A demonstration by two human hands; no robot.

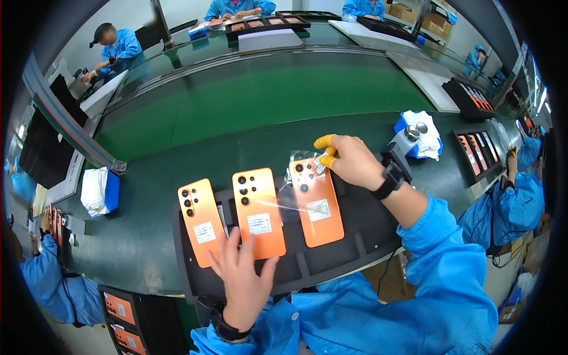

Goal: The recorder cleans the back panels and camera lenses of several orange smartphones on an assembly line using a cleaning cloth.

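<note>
at the far end of the rightmost orange phone (324,228), my right hand (358,165) pinches a small white tab (320,164) between thumb and forefinger, both in yellow finger cots (323,141). clear film (285,195) spreads across that phone's upper part and the gap to its left. my left hand (244,290) is loose with fingers spread, around the near ends of the left phone (200,214) and middle phone (257,204); i cannot tell whether the fingertips touch them.

all three lie back up over a black tray (370,219), camera ends away from me. their long axes run from near to far, almost parallel, the far ends leaning slightly left.

beyond the tray, a bottle (408,139) stands by a blue bin (436,155) to the right, and a blue box (112,192) of white cloths (94,192) sits well left.
</note>
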